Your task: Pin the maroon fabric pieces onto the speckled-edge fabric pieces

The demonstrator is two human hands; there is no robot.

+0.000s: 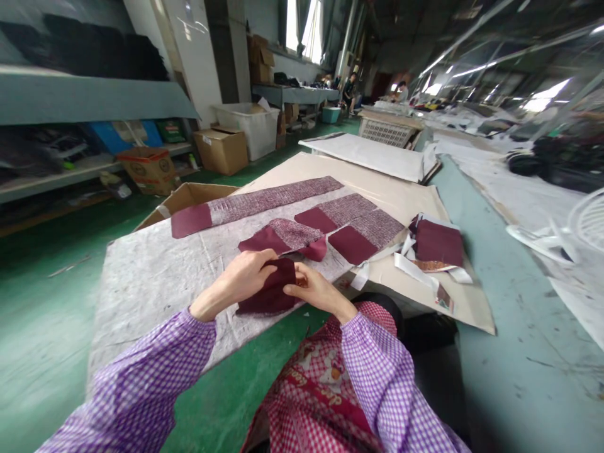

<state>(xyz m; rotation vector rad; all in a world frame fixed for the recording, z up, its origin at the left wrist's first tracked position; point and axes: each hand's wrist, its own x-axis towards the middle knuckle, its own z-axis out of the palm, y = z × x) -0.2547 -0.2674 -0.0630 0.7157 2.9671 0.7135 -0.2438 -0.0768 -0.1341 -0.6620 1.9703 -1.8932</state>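
A dark maroon fabric piece (274, 290) is held at the table's near edge. My left hand (240, 281) pinches its upper left side between thumb and fingers. On the right, my right hand (315, 288) grips the piece's other edge, its fingertips partly hidden by the cloth. Just beyond the hands, a crumpled maroon and speckled piece (283, 238) lies on the grey cloth. Behind it is a long speckled strip (274, 202) with a maroon end. Two shorter maroon and speckled pieces (353, 245) (317, 219) lie flat to the right.
A stack of maroon pieces (438, 242) with white strips sits on the beige board (476, 311) at right. An open cardboard box (189, 196) stands behind the table's left side. A white fan (589, 220) is far right. People (350, 91) are in the distance.
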